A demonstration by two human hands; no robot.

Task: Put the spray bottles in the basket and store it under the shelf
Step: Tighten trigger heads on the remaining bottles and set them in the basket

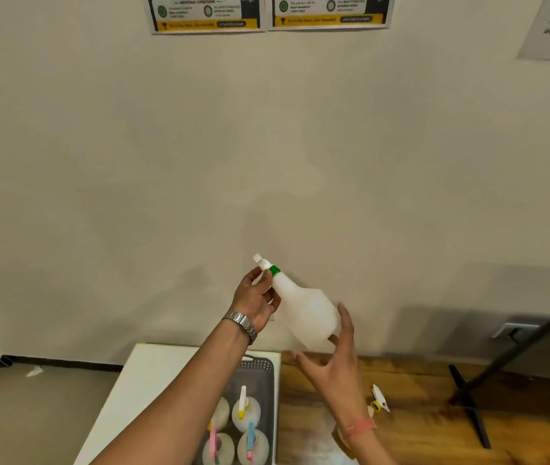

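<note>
spray bottle (pixel 304 310) is gripped at its neck by the left hand (pixel 256 298), steadied by the open right hand (pixel 332 360); lowering into the basket (pixel 260 367) seems next.

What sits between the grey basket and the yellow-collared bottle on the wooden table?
Only the right forearm crosses above; otherwise bare wood between basket and bottle, per the head view.
</note>
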